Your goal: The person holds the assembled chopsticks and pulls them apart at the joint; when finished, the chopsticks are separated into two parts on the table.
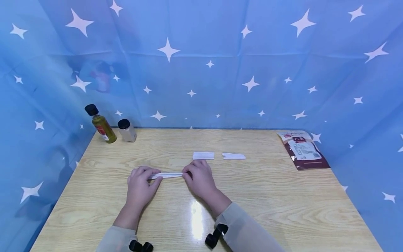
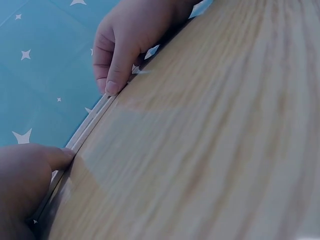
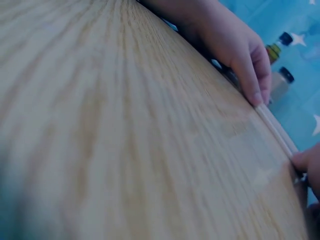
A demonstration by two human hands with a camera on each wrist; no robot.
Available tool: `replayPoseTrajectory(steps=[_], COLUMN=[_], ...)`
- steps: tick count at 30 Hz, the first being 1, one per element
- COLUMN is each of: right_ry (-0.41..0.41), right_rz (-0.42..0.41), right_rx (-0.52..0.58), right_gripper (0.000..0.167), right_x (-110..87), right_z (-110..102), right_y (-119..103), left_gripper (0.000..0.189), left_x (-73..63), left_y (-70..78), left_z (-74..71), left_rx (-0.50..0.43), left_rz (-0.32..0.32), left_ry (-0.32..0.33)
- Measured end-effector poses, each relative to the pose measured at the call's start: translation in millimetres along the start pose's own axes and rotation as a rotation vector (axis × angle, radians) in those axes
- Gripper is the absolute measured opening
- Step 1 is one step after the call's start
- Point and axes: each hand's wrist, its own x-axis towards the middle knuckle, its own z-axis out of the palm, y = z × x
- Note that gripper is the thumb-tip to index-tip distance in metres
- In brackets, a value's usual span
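Low over the wooden table, or lying on it, a few thin white strips [image 1: 171,175] run crosswise between my two hands. My left hand [image 1: 140,184] pinches their left end between thumb and fingers. At the right end, the thumb and fingertips of my right hand [image 1: 199,177] grip them. The left wrist view shows the strips [image 2: 90,122] lying side by side, with the right hand [image 2: 122,50] at the far end. Behind the right hand lie two short stacks of white strips, a left stack [image 1: 203,155] and a right stack [image 1: 233,156].
A bottle of olive-coloured liquid [image 1: 104,127] and a black-capped jar [image 1: 127,132] stand at the table's back left corner. On the back right lies a maroon and white packet [image 1: 303,150]. The wooden table [image 1: 267,206] ends against a blue curtain [image 1: 201,42] with white stars.
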Motion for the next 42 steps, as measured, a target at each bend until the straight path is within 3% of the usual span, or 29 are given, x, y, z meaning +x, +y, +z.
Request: replayPoseTrajectory(steps=[11,27,32,42], right_ry=[0.075,0.089,0.143,0.194], right_rz=[-0.016,-0.149,-0.217,-0.270], right_rx=[0.139,0.091,0.071,0.087], right_gripper=[0.005,0.008,0.008,0.010], right_x=[-0.6,0.1,-0.3,-1.1], right_z=[2.0,0.9,2.4,2.3], right_y=[1.5,1.4,1.9,3.3], left_gripper=[0.018,0.022,0.023,0.028], left_x=[2.6,0.2,0.2,-0.2], left_y=[-2.2,-1.0,0.6,0.6], left_z=[1.7,0.8,-0.1,1.1], left_rx=[-0.090,0.122,0.137,0.148], left_rz=[0.040,0.085,0.092,0.099], left_ry=[0.112,0.124,0.129,0.128])
